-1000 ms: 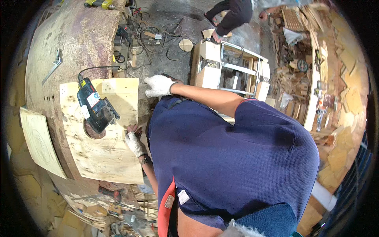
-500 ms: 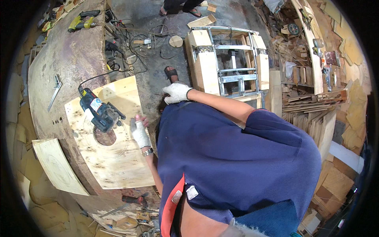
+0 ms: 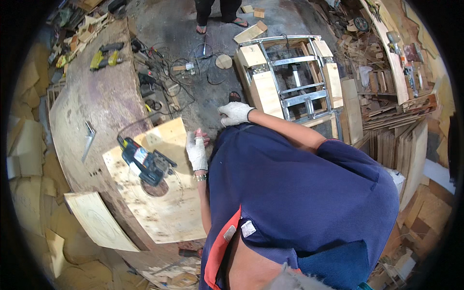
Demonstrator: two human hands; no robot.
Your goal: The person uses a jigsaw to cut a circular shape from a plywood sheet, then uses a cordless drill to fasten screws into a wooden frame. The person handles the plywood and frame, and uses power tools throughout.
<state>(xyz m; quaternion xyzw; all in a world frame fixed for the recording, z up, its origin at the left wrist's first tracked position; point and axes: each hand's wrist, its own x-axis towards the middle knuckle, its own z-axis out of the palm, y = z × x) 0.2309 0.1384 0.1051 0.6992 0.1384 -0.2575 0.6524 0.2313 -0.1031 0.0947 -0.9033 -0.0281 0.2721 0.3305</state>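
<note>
My left hand [image 3: 197,153], in a white glove with bare fingertips, is beside the right edge of a pale wooden board [image 3: 181,222]. Its fingers are slightly apart and nothing shows in them. On the board lies a dark blue-black corded power tool [image 3: 142,162] with a flat base, partly over a round hole [image 3: 155,187]. My right hand [image 3: 235,114], also gloved, rests near my knee with its fingers curled in. No object is visible in it.
A metal and wood frame [image 3: 299,99] stands on the floor ahead. On the workbench [image 3: 72,116] lie a yellow-green drill [image 3: 106,58] and a square [image 3: 88,140]. Tangled cords [image 3: 166,67] run beside it. A person's feet [image 3: 202,29] stand at the far side; wood stacks [image 3: 401,145] fill the right.
The whole view has shifted, so the board, bench and frame appear further right. The other person's legs show more fully. My hands keep nearly the same poses.
</note>
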